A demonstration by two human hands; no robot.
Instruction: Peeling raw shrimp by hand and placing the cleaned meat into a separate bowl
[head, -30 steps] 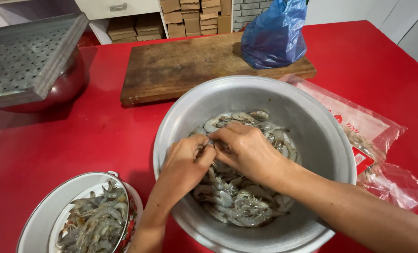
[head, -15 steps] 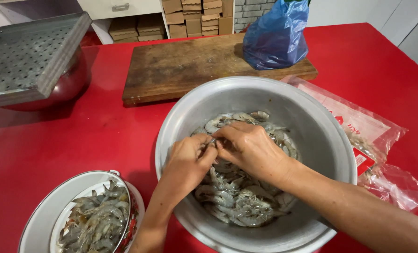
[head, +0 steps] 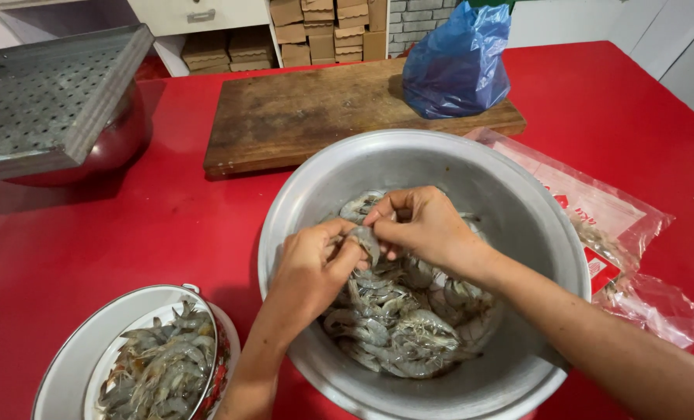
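Both hands meet over the middle of a big metal bowl point(head: 518, 202) that stands on the red counter point(head: 129, 241). The left hand point(head: 312, 268) and the right hand point(head: 425, 225) pinch one grey shrimp point(head: 365, 239) between them, the fingers point(head: 347, 253) of the left closed on its lower part and the fingers point(head: 386, 225) of the right closed on its upper part, fingertips of the two hands almost touching. The shrimp is held just above a pile of raw shrimp point(head: 401, 327) that fills the bottom of the bowl, right under the fingers.

Down and to the left of the fingers, near the left forearm, a white bowl point(head: 75, 365) holds more shrimp inside a smaller patterned bowl point(head: 219, 350). Beyond the fingers, past the far rim of the big bowl, lies a wooden cutting board point(head: 316, 113) with a blue plastic bag point(head: 460, 66) sitting on its right end. To the right of the fingers, just beside the big bowl, a clear plastic bag point(head: 619, 241) lies flat on the counter. Far off to the upper left, a perforated metal tray point(head: 43, 97) rests on a metal pot point(head: 117, 144).
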